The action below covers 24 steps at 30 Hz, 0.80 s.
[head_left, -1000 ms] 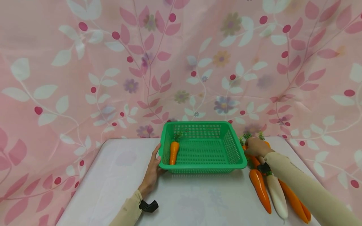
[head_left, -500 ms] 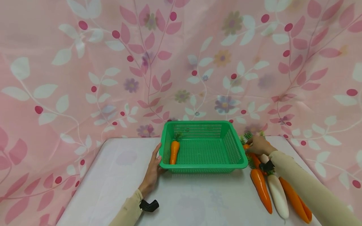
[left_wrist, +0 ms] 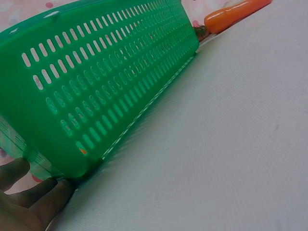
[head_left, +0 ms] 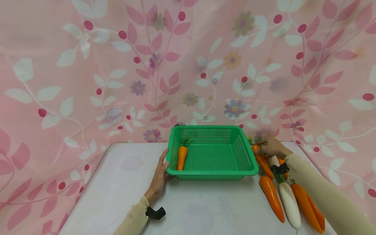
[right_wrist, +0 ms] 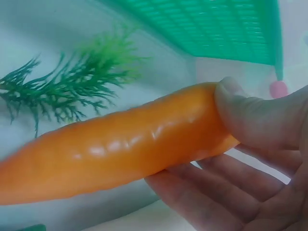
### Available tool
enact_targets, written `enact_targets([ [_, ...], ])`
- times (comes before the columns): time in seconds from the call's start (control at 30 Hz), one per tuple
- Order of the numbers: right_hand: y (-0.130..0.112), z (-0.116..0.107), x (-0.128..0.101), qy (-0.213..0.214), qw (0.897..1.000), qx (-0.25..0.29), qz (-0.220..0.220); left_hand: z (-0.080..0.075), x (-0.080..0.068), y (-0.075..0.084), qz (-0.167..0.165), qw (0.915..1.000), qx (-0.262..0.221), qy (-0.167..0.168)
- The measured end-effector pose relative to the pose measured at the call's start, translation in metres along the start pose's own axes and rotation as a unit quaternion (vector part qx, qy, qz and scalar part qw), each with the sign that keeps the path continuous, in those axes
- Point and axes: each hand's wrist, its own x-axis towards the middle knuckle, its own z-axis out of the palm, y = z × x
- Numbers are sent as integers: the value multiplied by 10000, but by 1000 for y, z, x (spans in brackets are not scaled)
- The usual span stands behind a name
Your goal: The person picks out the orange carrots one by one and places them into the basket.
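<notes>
In the head view, my left hand [head_left: 158, 178] rests against the left side of a green plastic basket [head_left: 211, 173]. Its straight fingers touch the outer wall near the bottom corner in the left wrist view. Inside the basket, along the left wall, lies an orange carrot [head_left: 182, 157] with green leaves. To the right of the basket, my right hand [head_left: 275, 147] holds another carrot [head_left: 265, 167] by its thick leafy end. The right wrist view shows thumb and fingers pinching this carrot [right_wrist: 125, 144], its tapered end pointing away from the hand.
Below the right hand lie a carrot [head_left: 271, 197], a white radish [head_left: 290, 204] and more orange carrots [head_left: 308, 209] partly under the forearm. A white-covered table [head_left: 199, 209] holds everything, with a pink floral curtain [head_left: 188, 65] behind.
My right hand has shifted slightly up and right, and the carrot in its grip shows more fully. The left hand and basket stay put; the whole view drifts slightly.
</notes>
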Motion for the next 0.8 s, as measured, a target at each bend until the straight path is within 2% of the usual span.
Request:
enact_targets([
  [0.17,-2,-6,-1,-155,9990,422,-44,0,1,1,-15,10000,-45,-20],
  [0.5,-7,-20,-3,-255,9960,801,-289,-1,-1,1,-32,10000,-59,-65],
  [0.63,-11,-24,-3,-165,9943,1024,-257,-1,-1,0,-30,9999,-65,-96],
  [0.8,-19,-28,-3,170,9923,1209,-221,-2,-1,0,3,9999,-49,-126],
])
